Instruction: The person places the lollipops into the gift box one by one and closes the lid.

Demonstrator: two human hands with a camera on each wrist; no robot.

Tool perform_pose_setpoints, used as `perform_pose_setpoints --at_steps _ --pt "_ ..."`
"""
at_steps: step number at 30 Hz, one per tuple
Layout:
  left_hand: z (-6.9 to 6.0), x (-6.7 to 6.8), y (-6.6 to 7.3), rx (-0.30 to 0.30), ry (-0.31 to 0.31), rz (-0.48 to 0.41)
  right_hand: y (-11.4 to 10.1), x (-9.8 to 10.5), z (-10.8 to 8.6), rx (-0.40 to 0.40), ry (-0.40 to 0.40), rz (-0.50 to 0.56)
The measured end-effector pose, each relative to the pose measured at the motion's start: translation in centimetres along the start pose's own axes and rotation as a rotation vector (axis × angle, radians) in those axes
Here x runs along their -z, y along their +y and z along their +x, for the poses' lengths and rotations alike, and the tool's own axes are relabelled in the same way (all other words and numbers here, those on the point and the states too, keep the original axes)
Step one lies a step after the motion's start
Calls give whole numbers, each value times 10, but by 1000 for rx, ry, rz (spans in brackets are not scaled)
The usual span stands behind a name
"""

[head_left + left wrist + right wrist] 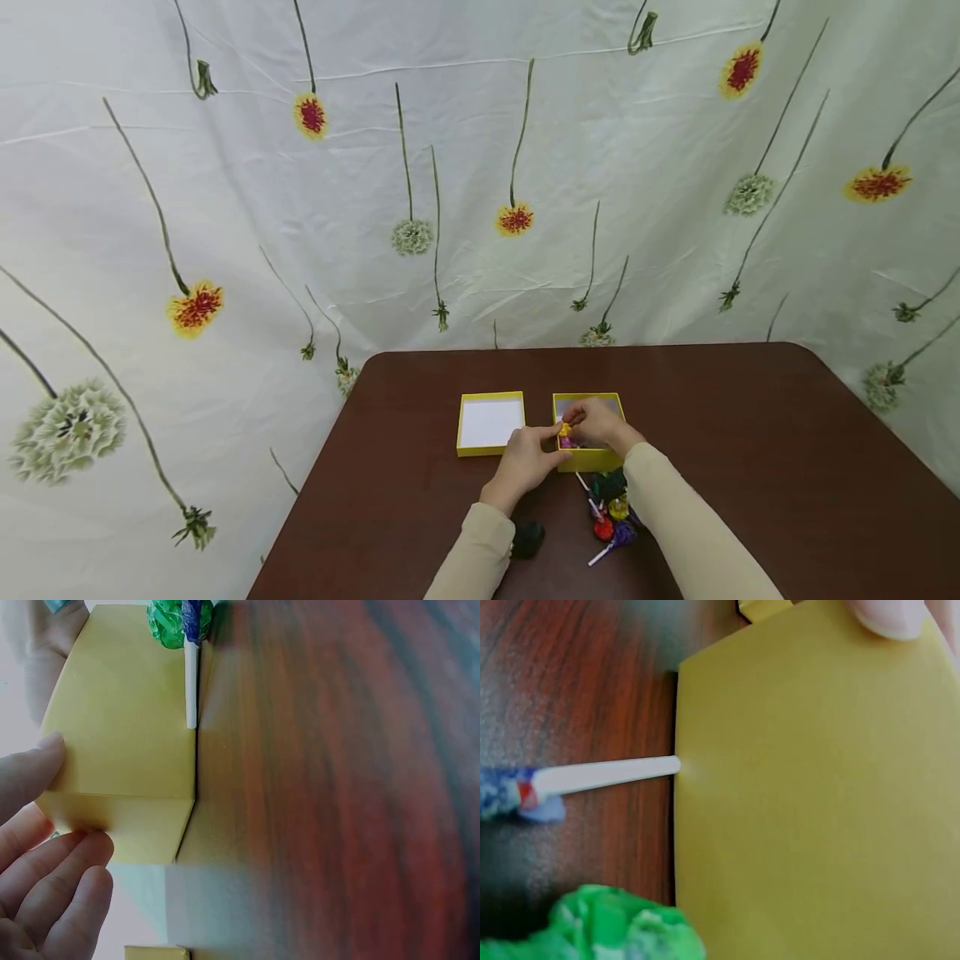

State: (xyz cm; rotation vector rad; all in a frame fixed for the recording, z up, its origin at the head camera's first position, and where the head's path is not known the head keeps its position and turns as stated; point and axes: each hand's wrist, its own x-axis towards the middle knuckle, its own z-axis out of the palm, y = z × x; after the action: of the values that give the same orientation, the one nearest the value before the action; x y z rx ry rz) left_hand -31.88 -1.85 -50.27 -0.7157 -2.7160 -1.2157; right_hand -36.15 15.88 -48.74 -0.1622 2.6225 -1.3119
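In the head view, my left hand [521, 463] grips the near left corner of an open yellow box [592, 461]. The left wrist view shows the thumb on the box's front wall [127, 712] and the left hand's fingers [56, 889] bent at its side. My right hand [596, 423] reaches over the box opening, its curled fingertips at a small yellow-wrapped candy [566, 430]. A pink wrapper [567, 443] shows inside beneath it. From the right wrist, the plain box wall [817, 780] fills much of the view, hiding the right fingertips.
A shallow yellow lid [491, 421] with a white inside lies left of the box. Several wrapped lollipops, among them red [603, 528], purple [623, 534] and green [609, 483], lie before the box. A dark object [527, 540] sits by the left sleeve.
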Motion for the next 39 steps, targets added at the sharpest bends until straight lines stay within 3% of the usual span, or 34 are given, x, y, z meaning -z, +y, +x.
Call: perform_pose_setpoints --at_steps 4,9,16,21,26,32,39 --pt "0 -1 1 7 -12 4 1 2 -3 -1 -12 9" --pt "2 1 3 -6 -14 7 -7 9 -8 47 6 -60" --pt "4 3 6 0 -13 -1 -11 19 -19 49 91 -57" --pt "4 2 8 23 -16 -4 -13 28 -30 101 157 -37" --pt "5 3 11 34 -14 -7 -15 38 -44 119 242 34" --pt "1 0 9 81 -26 -31 -14 47 -66 56 349 197" --pt "0 1 7 71 -25 -31 -7 55 -90 -10 352 296"
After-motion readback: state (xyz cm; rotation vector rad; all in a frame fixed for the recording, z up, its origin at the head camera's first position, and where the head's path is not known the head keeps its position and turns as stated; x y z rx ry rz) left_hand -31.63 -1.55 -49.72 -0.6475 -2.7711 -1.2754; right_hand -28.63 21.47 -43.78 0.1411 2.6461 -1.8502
